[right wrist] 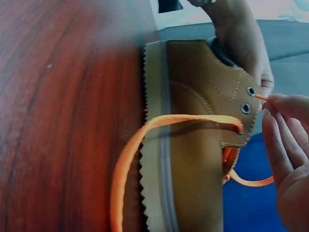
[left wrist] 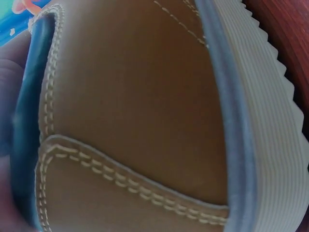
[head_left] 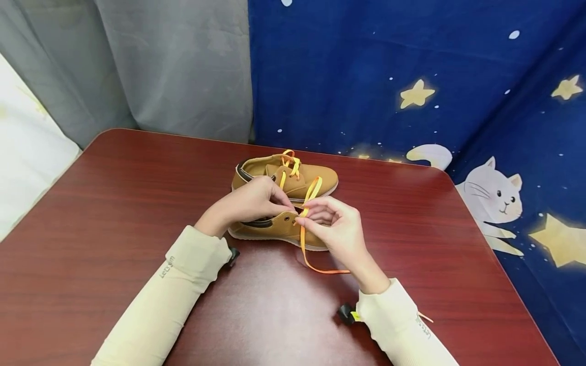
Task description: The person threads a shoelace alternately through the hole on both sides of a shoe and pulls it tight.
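Note:
A tan shoe (head_left: 270, 229) stands on its sole, side-on to me. My left hand (head_left: 261, 198) grips it at the opening, with its fingers inside the collar and by the eyelet flap (right wrist: 236, 96). My right hand (head_left: 336, 226) pinches the tip of an orange shoelace (right wrist: 193, 117) between thumb and forefinger, right at the top eyelet (right wrist: 250, 91). The eyelet below it holds no lace. From a lower eyelet, another length of the lace runs down over the shoe's side to the table. The left fingertips are mostly hidden behind the flap.
Behind the gripped shoe stands its mate (head_left: 316, 178), with an orange lace tied in it. Both rest on a reddish-brown table (head_left: 151, 203). A grey curtain (head_left: 183, 66) and a blue curtain (head_left: 343, 66) with stars and a cat hang beyond the far edge.

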Tool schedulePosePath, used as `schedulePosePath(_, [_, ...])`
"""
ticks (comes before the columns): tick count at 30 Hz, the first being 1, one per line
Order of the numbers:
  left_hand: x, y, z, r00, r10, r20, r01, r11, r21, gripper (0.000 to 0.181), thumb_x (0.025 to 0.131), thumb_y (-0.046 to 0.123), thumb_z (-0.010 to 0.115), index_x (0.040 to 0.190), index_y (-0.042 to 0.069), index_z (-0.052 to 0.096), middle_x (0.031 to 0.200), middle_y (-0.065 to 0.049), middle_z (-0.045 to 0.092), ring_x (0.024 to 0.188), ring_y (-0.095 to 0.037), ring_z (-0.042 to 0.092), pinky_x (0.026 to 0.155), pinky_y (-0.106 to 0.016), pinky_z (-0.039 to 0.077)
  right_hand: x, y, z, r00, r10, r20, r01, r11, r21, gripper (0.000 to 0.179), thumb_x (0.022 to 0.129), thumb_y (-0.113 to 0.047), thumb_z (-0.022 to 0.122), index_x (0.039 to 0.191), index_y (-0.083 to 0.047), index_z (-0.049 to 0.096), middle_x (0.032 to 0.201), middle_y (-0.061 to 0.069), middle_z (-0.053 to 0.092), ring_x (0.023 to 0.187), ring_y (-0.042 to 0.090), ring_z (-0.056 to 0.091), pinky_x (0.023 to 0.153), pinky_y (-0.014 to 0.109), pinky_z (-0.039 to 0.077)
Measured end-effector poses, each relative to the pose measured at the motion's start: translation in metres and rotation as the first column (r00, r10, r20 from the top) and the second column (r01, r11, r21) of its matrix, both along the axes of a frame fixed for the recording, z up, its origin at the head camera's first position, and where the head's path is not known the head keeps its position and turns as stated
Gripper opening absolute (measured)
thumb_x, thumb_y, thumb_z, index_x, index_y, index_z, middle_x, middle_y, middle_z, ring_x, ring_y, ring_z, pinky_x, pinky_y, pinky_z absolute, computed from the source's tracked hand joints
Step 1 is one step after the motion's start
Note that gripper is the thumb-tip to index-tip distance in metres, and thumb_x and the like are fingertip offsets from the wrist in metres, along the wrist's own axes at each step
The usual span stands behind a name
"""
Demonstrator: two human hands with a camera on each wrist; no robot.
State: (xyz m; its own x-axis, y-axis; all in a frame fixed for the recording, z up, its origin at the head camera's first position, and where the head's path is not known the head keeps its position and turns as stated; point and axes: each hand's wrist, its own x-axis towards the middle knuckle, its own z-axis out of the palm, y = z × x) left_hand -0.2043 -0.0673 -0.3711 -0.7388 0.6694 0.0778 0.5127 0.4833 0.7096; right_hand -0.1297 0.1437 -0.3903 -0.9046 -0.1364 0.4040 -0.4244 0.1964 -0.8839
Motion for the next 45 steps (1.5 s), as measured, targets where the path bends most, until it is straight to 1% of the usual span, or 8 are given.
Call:
schedulePosePath(4, [0.0,0.003,-0.002,1.0,-0.001,0.003,0.001,1.0,0.001,0.01,0.091,0.021,0.075,0.088,0.014,0.083,0.081,0.004,0.078,0.072,-0.005,0.059,0.064,-0.022,0.047,0.0,0.002,-0.004,0.995,-0.018,-0.094,0.024,0.998,0.06,0.026,0.078,0.003,0.083,0.101,0.002,0.074,0.085,0.018,0.075,0.074,0.004,0.072,0.073,0.024,0.06])
schedulePosePath(7, [0.001,0.003,0.0,1.0,0.009,0.013,-0.009,1.0,-0.005,0.01,0.091,0.019,0.075,0.088,0.014,0.083,0.08,0.004,0.078,0.072,-0.005,0.058,0.064,-0.022,0.047,-0.001,0.002,-0.007,0.977,-0.028,-0.21,0.058,0.989,0.139,0.022,0.079,0.001,0.083,0.099,-0.002,0.075,0.085,0.01,0.077,0.074,0.009,0.073,0.074,0.023,0.06])
schedulePosePath(13, [0.003,0.0,0.003,1.0,-0.004,0.018,0.004,1.0,-0.003,0.01,0.091,0.017,0.074,0.088,0.013,0.082,0.079,0.004,0.077,0.072,-0.003,0.059,0.067,-0.023,0.049,-0.002,-0.003,-0.011,0.91,-0.004,-0.415,0.112,0.965,0.238,0.018,0.078,0.001,0.083,0.093,-0.007,0.077,0.084,0.006,0.077,0.073,0.015,0.074,0.072,0.017,0.057])
schedulePosePath(27, [0.003,-0.001,0.003,0.999,-0.02,0.025,0.021,1.0,-0.02,0.012,0.092,0.021,0.072,0.088,0.015,0.082,0.079,0.006,0.077,0.075,-0.003,0.059,0.07,-0.023,0.048,-0.005,0.001,-0.01,0.776,0.093,-0.623,0.152,0.932,0.328,0.017,0.075,-0.001,0.086,0.085,-0.011,0.077,0.077,0.0,0.075,0.074,0.014,0.069,0.07,0.025,0.054])
schedulePosePath(32, [0.004,-0.001,0.002,0.999,-0.017,0.041,0.019,0.999,-0.029,0.013,0.093,0.021,0.072,0.091,0.014,0.082,0.083,0.005,0.078,0.076,-0.003,0.06,0.073,-0.024,0.051,-0.007,0.002,-0.012,0.764,0.147,-0.629,0.156,0.903,0.4,0.018,0.075,-0.002,0.086,0.084,-0.013,0.077,0.075,-0.002,0.073,0.071,0.011,0.064,0.062,0.022,0.05])
schedulePosePath(36, [0.004,-0.001,0.003,0.999,-0.035,0.03,0.036,0.998,-0.049,0.014,0.094,0.022,0.071,0.09,0.015,0.082,0.077,0.009,0.074,0.068,-0.003,0.052,0.065,-0.021,0.044,-0.006,0.003,-0.012,0.775,0.144,-0.616,0.177,0.886,0.429,0.016,0.076,-0.005,0.086,0.086,-0.015,0.078,0.077,-0.004,0.074,0.072,0.009,0.065,0.062,0.02,0.05])
schedulePosePath(42, [0.006,-0.001,0.004,0.997,-0.07,0.013,0.071,0.992,-0.108,0.035,0.098,0.029,0.066,0.065,0.02,0.073,0.052,0.013,0.035,0.051,-0.004,0.028,0.051,-0.023,0.021,-0.007,0.005,-0.011,0.796,0.158,-0.585,0.141,0.891,0.432,0.015,0.077,-0.005,0.085,0.087,-0.015,0.079,0.08,-0.003,0.076,0.073,0.009,0.068,0.063,0.017,0.051])
schedulePosePath(45, [0.008,-0.001,0.005,0.997,-0.069,0.022,0.071,0.99,-0.125,0.041,0.098,0.032,0.066,0.059,0.02,0.067,0.05,0.012,0.03,0.049,-0.005,0.025,0.05,-0.024,0.019,-0.007,0.006,-0.011,0.798,0.169,-0.579,0.13,0.889,0.438,0.015,0.077,-0.004,0.085,0.086,-0.015,0.079,0.08,-0.004,0.077,0.074,0.009,0.069,0.063,0.017,0.052])
